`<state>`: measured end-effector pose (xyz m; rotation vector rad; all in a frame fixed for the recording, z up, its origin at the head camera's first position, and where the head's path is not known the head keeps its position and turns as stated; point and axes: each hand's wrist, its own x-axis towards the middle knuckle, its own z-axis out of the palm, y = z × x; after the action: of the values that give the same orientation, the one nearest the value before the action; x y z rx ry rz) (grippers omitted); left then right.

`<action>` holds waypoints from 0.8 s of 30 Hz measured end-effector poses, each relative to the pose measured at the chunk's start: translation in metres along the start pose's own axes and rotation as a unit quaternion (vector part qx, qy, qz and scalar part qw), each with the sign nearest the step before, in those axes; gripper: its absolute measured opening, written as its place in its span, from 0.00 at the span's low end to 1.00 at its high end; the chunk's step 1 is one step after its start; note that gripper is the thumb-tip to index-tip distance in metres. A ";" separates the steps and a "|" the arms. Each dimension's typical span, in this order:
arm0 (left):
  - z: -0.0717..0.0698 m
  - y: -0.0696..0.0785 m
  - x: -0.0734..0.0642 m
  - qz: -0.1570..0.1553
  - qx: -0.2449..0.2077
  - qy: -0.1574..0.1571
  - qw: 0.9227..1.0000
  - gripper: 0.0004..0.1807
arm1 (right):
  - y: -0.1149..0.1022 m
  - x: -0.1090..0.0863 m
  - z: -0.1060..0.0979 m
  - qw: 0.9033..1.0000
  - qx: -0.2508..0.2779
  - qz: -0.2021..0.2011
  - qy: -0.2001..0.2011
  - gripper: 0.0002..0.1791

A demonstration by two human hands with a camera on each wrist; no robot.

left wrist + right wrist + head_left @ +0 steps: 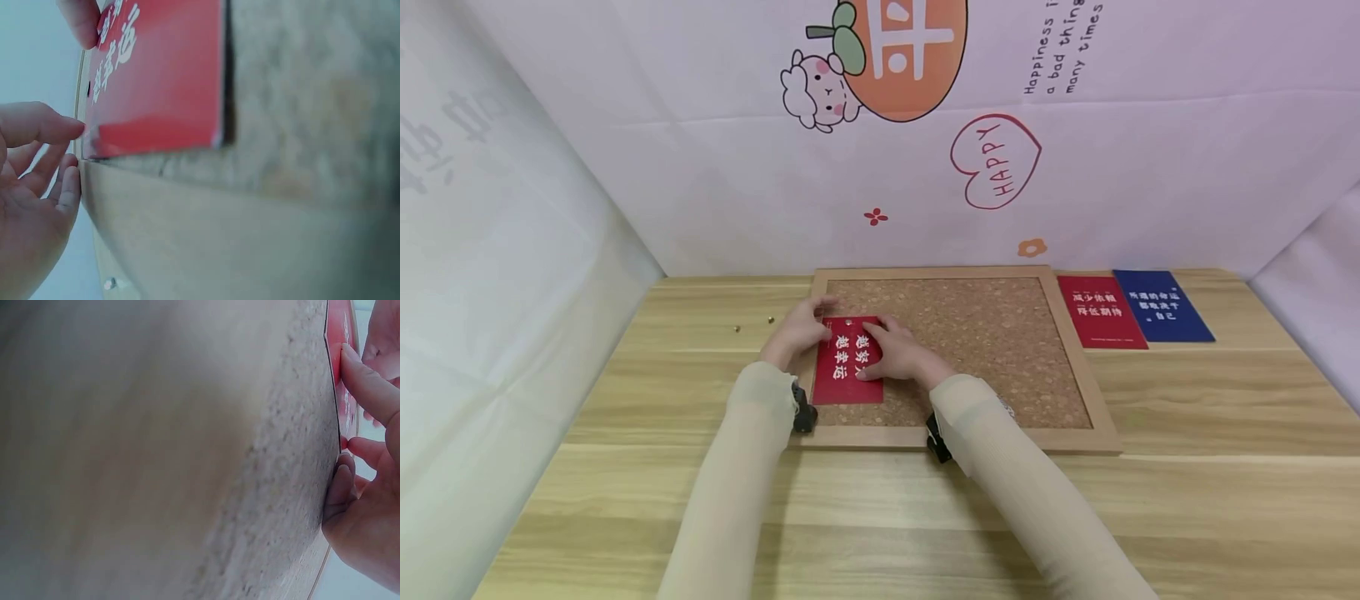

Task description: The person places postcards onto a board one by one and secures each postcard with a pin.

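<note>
A red card (846, 392) with white characters lies on the left part of a cork board (992, 333) in a wooden frame. A small shiny pin head (848, 322) shows near the card's upper edge. My left hand (799, 332) is at the card's left side, its thumb touching the edge and its fingers loosely bent over the frame. From the right, my right hand (901, 354) rests on the card with thumb and fingers spread. The left wrist view shows the red card (169, 81) lying close to the cork, with one corner slightly raised.
Two small gold pins, one (771, 320) nearer the board and another (737, 328) farther left, lie on the wooden table (880, 517). Right of the board lie another red card (1101, 325) and a blue card (1165, 308). A printed white cloth (737, 192) hangs behind.
</note>
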<state>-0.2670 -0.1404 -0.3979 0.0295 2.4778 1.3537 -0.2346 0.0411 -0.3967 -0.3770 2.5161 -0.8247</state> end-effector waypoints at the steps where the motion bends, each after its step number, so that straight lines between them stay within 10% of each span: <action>1: 0.000 0.000 0.000 0.000 0.007 -0.004 1.000 0.36 | 0.000 0.000 0.000 1.000 0.000 0.000 0.001 0.48; 24: -0.016 -0.009 -0.007 -0.016 0.027 -0.042 0.999 0.36 | 0.000 -0.001 -0.001 1.000 0.001 -0.002 -0.005 0.48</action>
<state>-0.2640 -0.1598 -0.3950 0.0582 2.4339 1.2457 -0.2345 0.0421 -0.3953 -0.3835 2.5056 -0.8253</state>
